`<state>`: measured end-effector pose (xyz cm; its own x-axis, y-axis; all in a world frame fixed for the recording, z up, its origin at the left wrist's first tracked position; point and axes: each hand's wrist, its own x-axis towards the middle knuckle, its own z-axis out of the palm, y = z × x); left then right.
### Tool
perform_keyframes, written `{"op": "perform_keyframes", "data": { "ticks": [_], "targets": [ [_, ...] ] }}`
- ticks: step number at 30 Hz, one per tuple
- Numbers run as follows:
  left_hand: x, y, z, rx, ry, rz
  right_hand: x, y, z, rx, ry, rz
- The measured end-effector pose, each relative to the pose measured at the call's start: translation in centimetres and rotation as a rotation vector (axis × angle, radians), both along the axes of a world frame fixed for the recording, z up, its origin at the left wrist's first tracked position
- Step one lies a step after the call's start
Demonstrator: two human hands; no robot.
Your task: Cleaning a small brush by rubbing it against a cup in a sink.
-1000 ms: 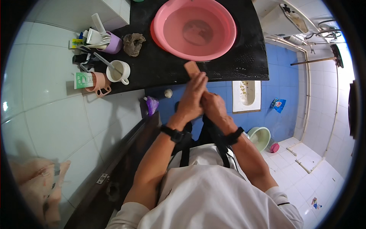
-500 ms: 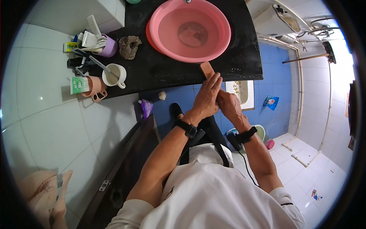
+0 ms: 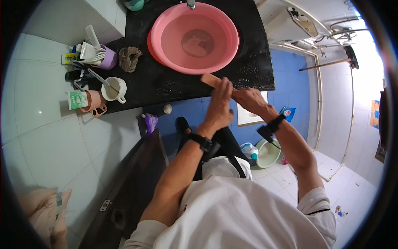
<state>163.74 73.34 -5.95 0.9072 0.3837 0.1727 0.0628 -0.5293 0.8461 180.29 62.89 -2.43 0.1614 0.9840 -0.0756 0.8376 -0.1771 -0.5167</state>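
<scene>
A flat pinkish-orange bar with a blunt end [image 3: 210, 79] slants over the front edge of the black counter [image 3: 174, 85]; its exact kind is not plain. My right hand [image 3: 251, 101] is closed round its lower right end. Against its middle rests my left hand [image 3: 219, 106], fingers stretched out and thumb apart. Just beyond the bar stands a large pink basin [image 3: 194, 69] with water in it, and a round dark shape shows through the bottom. A metal tap [image 3: 190, 4] reaches over its far rim.
Left on the counter are a crumpled brown cloth [image 3: 129, 59], a white mug [image 3: 114, 88], a purple cup [image 3: 109, 58] with brushes and a pink cup [image 3: 96, 101] with a tube. A pale green bucket [image 3: 268, 153] and a bottle [image 3: 249, 150] stand on the floor near my right arm.
The bar has swung from steep to more slanted, its tip now farther left. My right hand has shifted right and slightly up. The view has moved a little to the right.
</scene>
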Motion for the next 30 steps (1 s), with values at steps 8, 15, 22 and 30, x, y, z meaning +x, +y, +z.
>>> {"op": "perform_keyframes", "data": {
  "ticks": [8,15,22,30],
  "targets": [
    [-1.1,2.7,-1.2,0.210,0.105,0.161,1.4,7.2,-0.5,0.007,0.024,0.258],
    [3.3,-1.1,-0.2,0.074,0.109,0.347,6.0,5.8,0.0,-0.057,0.055,0.374],
    [4.5,-3.1,1.4,0.024,0.181,0.412,6.6,3.0,-1.4,0.006,0.093,0.372],
    [-1.7,8.7,0.1,0.118,0.118,0.554,-2.3,15.5,-2.2,0.122,0.066,0.384]
  ]
}}
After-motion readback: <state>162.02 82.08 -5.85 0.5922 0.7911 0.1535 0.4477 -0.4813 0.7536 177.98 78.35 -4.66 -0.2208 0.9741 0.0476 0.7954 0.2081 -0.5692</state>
